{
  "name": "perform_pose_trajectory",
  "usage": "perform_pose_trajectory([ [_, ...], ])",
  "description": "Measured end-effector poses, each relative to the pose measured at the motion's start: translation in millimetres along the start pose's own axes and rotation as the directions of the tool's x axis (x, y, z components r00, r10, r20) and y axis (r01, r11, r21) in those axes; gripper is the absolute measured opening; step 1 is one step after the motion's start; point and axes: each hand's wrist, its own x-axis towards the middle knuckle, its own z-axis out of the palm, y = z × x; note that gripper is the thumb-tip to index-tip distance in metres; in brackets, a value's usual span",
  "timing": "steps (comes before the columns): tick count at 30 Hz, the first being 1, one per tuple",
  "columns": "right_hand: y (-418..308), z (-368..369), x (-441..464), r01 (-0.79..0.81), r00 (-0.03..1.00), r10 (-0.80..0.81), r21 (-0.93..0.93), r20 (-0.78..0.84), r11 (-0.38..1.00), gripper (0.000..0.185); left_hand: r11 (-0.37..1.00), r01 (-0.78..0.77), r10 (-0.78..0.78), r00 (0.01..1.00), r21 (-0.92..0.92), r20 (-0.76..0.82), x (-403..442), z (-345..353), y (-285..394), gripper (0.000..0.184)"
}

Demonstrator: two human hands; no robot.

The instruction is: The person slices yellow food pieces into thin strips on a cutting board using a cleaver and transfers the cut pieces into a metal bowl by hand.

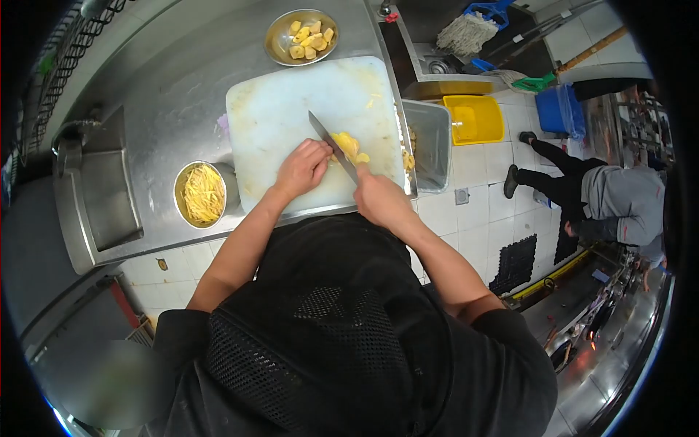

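Observation:
My right hand (pixel 380 198) is wrapped round the handle of a kitchen knife (pixel 324 131), its blade slanting up and left across a white cutting board (pixel 277 98). Left of the blade, my left hand (pixel 302 169) has its fingers curled, with a bit of yellow ginger at the fingertips, mostly hidden. Sliced yellow ginger (pixel 349 146) lies against the blade's right side. A few thin shreds stick to the board's upper right. Left of the board, a metal container (pixel 177 191) holds ginger strips (pixel 202 193). Peeled ginger chunks (pixel 309 40) sit in a metal bowl (pixel 273 47) beyond the board.
A steel sink (pixel 109 197) is at the counter's left. To the right stand a grey plastic bin (pixel 435 146), a yellow tub (pixel 477 120) and a blue bucket (pixel 559 109). A mop (pixel 466 35) rests at upper right. Another person (pixel 619 197) stands farther right by the stoves.

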Motion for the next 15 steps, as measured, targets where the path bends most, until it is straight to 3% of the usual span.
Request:
perform_pose_trajectory([
  [6, -3.1, 8.6, 38.1, 0.082, 0.984, -0.071, 0.062, -0.161, 0.995, 0.026, 1.000, 0.002, -0.002, 1.000, -0.005, 0.003, -3.7, 3.2, -0.8, 0.017],
  [8, -2.6, -4.2, 21.2, 0.037, 0.999, -0.036, 0.026, -0.040, 0.999, 0.030, 1.000, 0.011, -0.011, 1.000, -0.008, -0.010, -1.4, 2.5, -1.6, 0.017],
  [15, -1.9, -14.8, -12.0, -0.027, 0.999, 0.028, -0.027, 0.044, 0.999, 0.032, 1.000, 0.000, 0.000, 1.000, -0.004, -0.012, -0.2, 0.8, 0.4, 0.015],
])
